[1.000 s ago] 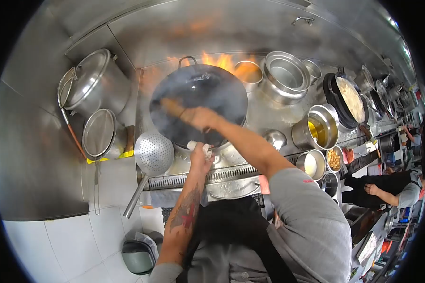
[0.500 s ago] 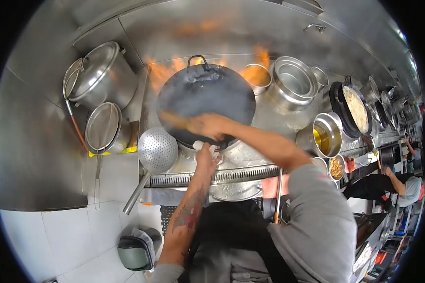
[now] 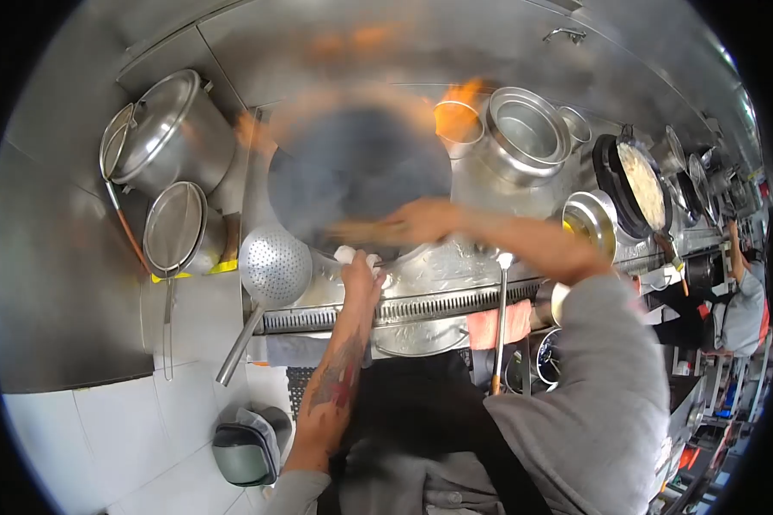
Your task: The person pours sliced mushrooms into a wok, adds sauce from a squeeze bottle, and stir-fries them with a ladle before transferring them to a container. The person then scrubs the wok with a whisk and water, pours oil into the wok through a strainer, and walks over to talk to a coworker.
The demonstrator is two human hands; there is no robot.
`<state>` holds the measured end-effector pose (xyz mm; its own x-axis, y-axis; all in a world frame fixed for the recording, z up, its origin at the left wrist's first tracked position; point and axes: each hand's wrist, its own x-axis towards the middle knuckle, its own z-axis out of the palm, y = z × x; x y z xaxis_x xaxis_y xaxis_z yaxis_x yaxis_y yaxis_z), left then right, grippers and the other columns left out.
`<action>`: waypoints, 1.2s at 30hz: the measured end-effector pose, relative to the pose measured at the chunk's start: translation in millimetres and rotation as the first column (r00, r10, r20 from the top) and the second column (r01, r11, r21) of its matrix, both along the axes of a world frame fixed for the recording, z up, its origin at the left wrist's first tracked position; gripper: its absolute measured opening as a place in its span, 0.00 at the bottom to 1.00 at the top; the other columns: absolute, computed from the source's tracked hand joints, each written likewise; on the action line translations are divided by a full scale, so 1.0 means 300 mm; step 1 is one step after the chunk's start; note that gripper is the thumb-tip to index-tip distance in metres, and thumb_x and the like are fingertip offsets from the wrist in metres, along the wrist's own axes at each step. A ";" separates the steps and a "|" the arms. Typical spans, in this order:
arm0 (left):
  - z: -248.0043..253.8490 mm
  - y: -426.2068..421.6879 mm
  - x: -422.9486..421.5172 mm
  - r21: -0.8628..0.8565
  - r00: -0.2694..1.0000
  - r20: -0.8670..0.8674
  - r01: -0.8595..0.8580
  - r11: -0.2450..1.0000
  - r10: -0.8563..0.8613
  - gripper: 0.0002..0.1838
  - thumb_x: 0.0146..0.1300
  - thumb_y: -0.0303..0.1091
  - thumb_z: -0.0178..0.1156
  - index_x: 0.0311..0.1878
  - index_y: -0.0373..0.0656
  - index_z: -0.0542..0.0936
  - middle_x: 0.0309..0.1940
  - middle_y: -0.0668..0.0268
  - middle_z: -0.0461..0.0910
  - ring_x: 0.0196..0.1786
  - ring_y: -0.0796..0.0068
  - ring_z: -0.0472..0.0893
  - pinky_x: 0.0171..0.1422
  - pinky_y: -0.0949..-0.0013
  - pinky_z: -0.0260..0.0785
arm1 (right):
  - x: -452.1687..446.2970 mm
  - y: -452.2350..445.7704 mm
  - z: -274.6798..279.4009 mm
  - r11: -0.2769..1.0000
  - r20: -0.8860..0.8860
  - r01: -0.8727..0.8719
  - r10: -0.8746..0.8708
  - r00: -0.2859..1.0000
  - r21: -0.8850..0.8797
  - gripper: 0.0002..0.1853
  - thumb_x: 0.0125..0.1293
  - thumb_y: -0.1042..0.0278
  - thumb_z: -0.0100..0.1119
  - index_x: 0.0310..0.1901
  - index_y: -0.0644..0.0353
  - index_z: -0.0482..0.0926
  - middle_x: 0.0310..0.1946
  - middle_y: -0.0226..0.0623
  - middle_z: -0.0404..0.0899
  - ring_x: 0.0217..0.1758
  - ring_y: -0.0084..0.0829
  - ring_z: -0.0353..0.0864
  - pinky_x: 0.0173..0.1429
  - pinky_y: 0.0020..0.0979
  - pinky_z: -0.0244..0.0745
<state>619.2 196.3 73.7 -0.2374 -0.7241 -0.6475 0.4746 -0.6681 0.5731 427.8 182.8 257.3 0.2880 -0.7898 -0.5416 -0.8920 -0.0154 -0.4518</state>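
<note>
A large dark wok [image 3: 352, 176] sits on the range with smoke over it and flames around its far side. My left hand [image 3: 359, 279] is closed on a folded white cloth [image 3: 346, 255] at the near rim; whether it grips a wok handle beneath is hidden. Reaching across from the right, my right hand [image 3: 429, 221] is closed around a tan bamboo wok brush [image 3: 365, 232], blurred by motion, over the near part of the wok. A perforated skimmer [image 3: 275, 266] lies left of my left hand, its handle overhanging the front edge.
A lidded stockpot [image 3: 180, 137] and a mesh strainer [image 3: 173, 230] stand at left. Behind and right are a metal container beside flames [image 3: 459, 112], nested steel pots [image 3: 528, 129] and a pan of pale food [image 3: 642, 184]. Another person [image 3: 739, 300] works at far right.
My right hand and the brush have shifted rightward and nearer the wok's front. The wok's far handle, seen before, is now blurred out. The view has turned slightly; my left hand stays at the rim.
</note>
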 end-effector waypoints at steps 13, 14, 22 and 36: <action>0.020 -0.023 -0.027 0.049 1.000 -0.022 -0.017 0.999 0.018 0.15 0.68 0.38 0.48 0.36 0.33 0.75 0.23 0.57 0.75 0.20 0.67 0.72 0.19 0.67 0.60 | 0.207 -0.248 -0.246 0.937 0.091 0.334 -0.325 0.941 -0.102 0.19 0.68 0.50 0.51 0.51 0.50 0.83 0.41 0.46 0.86 0.39 0.42 0.88 0.38 0.37 0.86; 0.012 -0.003 -0.010 0.038 1.000 -0.022 0.005 0.999 -0.004 0.16 0.68 0.40 0.49 0.37 0.33 0.75 0.23 0.57 0.75 0.20 0.66 0.72 0.19 0.67 0.60 | 0.109 -0.204 -0.178 0.960 -0.034 0.243 -0.250 0.968 -0.141 0.17 0.67 0.56 0.51 0.47 0.55 0.85 0.42 0.45 0.87 0.42 0.42 0.88 0.42 0.39 0.85; -0.002 0.101 0.451 -0.108 0.958 -0.127 0.244 0.964 -0.257 0.18 0.67 0.53 0.56 0.51 0.53 0.78 0.36 0.68 0.82 0.36 0.73 0.81 0.37 0.65 0.72 | -0.394 -0.022 -0.133 0.305 0.301 0.795 -0.807 0.508 -0.524 0.35 0.64 0.38 0.54 0.64 0.55 0.76 0.56 0.59 0.79 0.60 0.52 0.79 0.63 0.42 0.74; -0.227 0.374 0.789 -0.028 -0.292 0.912 0.658 0.753 0.289 0.30 0.60 0.61 0.57 0.38 0.37 0.84 0.44 0.51 0.75 0.53 0.49 0.73 0.52 0.44 0.63 | -0.006 1.076 -0.807 0.294 0.290 0.850 -0.848 0.443 -0.437 0.34 0.68 0.54 0.59 0.70 0.65 0.65 0.53 0.63 0.78 0.56 0.55 0.81 0.61 0.44 0.73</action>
